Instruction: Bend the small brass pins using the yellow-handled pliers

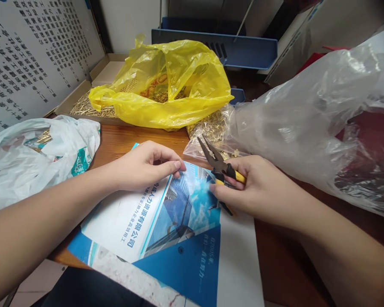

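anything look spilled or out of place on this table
The papers look askew, overlapping at angles and seemingly jutting past the near edge of the table. Golden bits show at the edge of the clear bag; whether spilled or inside it, I cannot tell.

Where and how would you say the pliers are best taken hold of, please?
I would grip the pliers by their yellow-and-black handles, coming from the near right, as the right hand does. The narrow jaws point away and leftward, slightly apart, so this side likely keeps skin clear of them.
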Available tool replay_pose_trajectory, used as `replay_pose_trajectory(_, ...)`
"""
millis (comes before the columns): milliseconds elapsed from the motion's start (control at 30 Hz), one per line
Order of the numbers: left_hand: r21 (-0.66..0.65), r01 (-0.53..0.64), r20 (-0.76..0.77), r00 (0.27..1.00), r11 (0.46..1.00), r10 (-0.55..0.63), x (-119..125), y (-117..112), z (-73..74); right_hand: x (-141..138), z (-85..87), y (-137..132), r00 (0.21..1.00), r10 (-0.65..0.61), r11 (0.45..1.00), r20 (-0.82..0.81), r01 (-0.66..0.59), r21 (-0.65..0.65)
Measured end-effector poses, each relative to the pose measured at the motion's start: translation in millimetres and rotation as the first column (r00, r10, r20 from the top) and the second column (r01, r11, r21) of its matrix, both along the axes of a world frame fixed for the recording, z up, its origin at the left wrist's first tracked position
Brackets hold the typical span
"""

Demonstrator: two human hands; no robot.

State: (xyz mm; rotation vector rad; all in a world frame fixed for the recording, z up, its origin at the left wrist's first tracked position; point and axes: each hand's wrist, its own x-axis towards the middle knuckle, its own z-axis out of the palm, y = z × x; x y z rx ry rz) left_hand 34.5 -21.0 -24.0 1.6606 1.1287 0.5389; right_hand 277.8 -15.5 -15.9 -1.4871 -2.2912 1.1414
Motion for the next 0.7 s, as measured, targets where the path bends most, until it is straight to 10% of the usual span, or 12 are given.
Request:
replay_pose_trajectory(267, -0.004, -0.019, -0.044, 0.999, 1.000, 0.019, 2.6, -3.0, 3.6, -2.1, -4.6, 0.2, 0.965, 0.113, 0.960, 0.237, -0.168, 0.226)
replay_pose_trajectory(500, -0.003, -0.083, -0.031, 0.996, 0.997, 0.083, 3.3, -4.1, 6.6, 3.8, -17.0, -0.3, 0.958, 0.278, 0.732, 0.076, -0.262, 0.629)
replay_pose_trajectory(700, -0.056, -0.017, 0.097, 0.995, 0.998, 0.023, 9.4, -11.4, 7.2, -6.7, -16.3, -6.0, 0.929, 0.333, 0.679, -0.163, -0.116, 0.725)
